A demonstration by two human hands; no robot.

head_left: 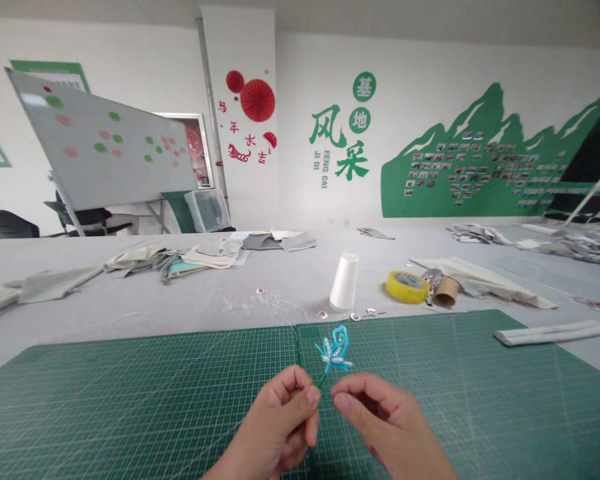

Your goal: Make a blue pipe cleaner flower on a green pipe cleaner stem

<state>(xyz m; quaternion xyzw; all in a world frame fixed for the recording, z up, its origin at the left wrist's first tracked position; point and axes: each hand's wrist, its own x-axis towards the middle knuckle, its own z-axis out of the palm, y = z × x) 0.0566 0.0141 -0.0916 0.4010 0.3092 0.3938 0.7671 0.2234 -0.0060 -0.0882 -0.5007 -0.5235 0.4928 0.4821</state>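
Note:
A blue craft flower (336, 352) with a curled loop and rows of white beads stands on a thin green stem (323, 379). My left hand (283, 418) pinches that stem between thumb and forefinger, holding the flower upright and tilted a little to the right. Just right of the stem, my right hand (380, 417) has its thumb and forefinger pressed together; whatever they grip, if anything, is too fine to make out. Both hands are above green cutting mats (170, 400). Beyond the flower a white thread cone (345, 281) stands upright on the grey table (280, 293).
Yellow tape (407, 287) and a brown cardboard tube (447, 292) lie right of the cone. Small round pieces (355, 317) and loose threads (260, 303) are scattered behind the mats. Folded cloth (550, 333) rests on the right mat; fabric scraps (213, 254) lie farther back.

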